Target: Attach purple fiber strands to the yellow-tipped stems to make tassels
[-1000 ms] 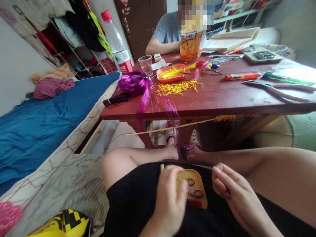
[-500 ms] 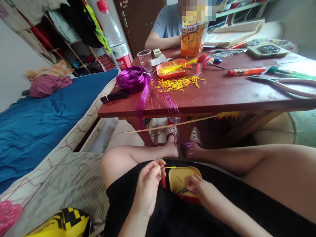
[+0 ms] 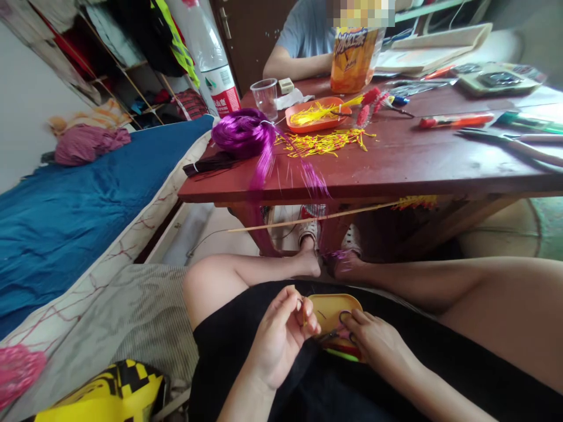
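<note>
My left hand is raised over my lap with its fingers curled in a pinch. A thin yellow-ended strand shows between the fingers, mostly hidden by them. To its right, my right hand is closed at the handle loops of a small pair of scissors, whose blades point left. Beneath the scissors lies a shallow yellow tray on my lap, with a short dark sliver inside. A bright green piece and something red show at the tray's near edge.
Ahead stands a red-brown table bearing purple fibre, yellow-red strands, an orange tray, pliers and bottles. A thin stick spans below its edge. A person sits opposite; a blue bed is left.
My right hand has picked up the scissors by their handles. My left hand has turned, so the strand is more hidden. The view has shifted slightly.
</note>
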The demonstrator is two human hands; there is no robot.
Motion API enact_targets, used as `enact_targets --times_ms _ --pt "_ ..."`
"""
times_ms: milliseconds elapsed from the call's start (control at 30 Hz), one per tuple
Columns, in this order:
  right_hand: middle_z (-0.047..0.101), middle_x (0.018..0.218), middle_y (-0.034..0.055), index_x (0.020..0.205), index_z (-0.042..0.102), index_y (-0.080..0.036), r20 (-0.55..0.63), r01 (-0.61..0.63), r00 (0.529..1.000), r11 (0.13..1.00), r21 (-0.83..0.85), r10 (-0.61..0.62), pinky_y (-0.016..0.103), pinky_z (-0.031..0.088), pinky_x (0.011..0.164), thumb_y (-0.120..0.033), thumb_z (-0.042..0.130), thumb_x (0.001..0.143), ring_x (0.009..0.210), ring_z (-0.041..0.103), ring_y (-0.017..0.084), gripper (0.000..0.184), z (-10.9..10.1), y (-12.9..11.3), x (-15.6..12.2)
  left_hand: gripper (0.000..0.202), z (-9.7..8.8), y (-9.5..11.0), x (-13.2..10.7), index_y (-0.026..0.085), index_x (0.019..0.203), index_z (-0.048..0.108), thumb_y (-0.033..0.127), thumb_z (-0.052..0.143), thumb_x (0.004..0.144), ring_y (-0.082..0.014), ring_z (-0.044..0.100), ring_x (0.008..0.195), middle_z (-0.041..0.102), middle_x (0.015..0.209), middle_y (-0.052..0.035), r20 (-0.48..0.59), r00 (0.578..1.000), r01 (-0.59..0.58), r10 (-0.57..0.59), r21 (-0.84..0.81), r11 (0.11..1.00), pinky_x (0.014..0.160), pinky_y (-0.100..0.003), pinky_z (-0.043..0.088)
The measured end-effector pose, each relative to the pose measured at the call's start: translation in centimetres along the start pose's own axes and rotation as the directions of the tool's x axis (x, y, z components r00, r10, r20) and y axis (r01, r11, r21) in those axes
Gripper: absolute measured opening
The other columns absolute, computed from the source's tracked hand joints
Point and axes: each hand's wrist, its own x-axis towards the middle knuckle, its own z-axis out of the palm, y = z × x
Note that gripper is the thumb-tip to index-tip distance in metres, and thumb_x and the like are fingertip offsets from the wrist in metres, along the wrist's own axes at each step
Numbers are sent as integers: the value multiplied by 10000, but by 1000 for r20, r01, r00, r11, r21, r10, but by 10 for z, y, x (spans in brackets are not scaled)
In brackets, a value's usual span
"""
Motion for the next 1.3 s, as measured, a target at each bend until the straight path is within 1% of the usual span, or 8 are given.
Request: enact_targets --times_ms 467,633,700,767,833,900,1100,1300 --pt "650 861 116 771 630 -167 -177 10 983 984 -179 -42 328 423 613 -11 488 723 718 603 258 216 -2 4 -16 162 -11 -27 -4 127 668 569 226 681 733 -41 419 445 560 591 -14 -64 982 162 -179 -203 966 499 -176 323" --pt "616 729 47 771 578 -205 -245 -132 952 968 213 183 302 428 577 -214 542 712 624 589 215 70 -25 30 -53 187 -14 -35 -4 111 616 571 193 611 778 -57 435 438 559 576 -25 -139 965 185 -223 -246 952 502 -197 355" --pt "594 673 30 724 558 -218 -129 -209 925 763 612 357 299 419 555 -376 582 695 594 557 210 163 -32 27 -63 199 -15 -37 -3 110 619 574 179 568 805 -60 439 432 562 571 -30 -173 955 191 -240 -260 947 499 -199 362" --pt "576 638 24 710 579 -213 95 -226 933 362 904 347 297 424 568 -500 573 686 594 529 200 288 -33 13 -66 219 -14 -39 -2 109 622 575 168 528 828 -64 442 427 566 565 -34 -207 946 194 -250 -257 947 497 -202 371" --pt "573 637 29 712 610 -189 247 -249 942 -20 968 225 298 431 600 -559 563 673 594 507 181 376 -28 -5 -64 243 -13 -39 -1 107 618 572 155 495 844 -67 442 417 567 553 -36 -251 935 188 -250 -244 951 492 -204 379" --pt "532 576 2 658 588 -177 303 -283 941 -140 949 153 263 406 560 -540 610 647 538 454 139 364 -20 -21 -58 263 -12 -40 1 108 613 569 144 471 855 -68 444 405 566 536 -34 -295 922 182 -249 -236 954 484 -204 385" --pt "629 813 28 798 628 -176 312 -313 942 -14 950 124 281 421 741 -405 685 578 820 550 223 323 -23 -44 -45 302 -17 -47 6 107 599 555 135 431 873 -68 458 381 571 516 -30 -365 884 207 -291 -253 945 449 -194 393" --pt "590 1176 98 1091 599 -145 474 -478 875 18 878 103 443 245 1017 -520 592 647 1236 328 372 582 -37 -44 -37 332 -20 -56 11 97 561 547 126 427 869 -82 480 350 543 467 -18 -397 849 260 -347 -258 931 419 -205 421"
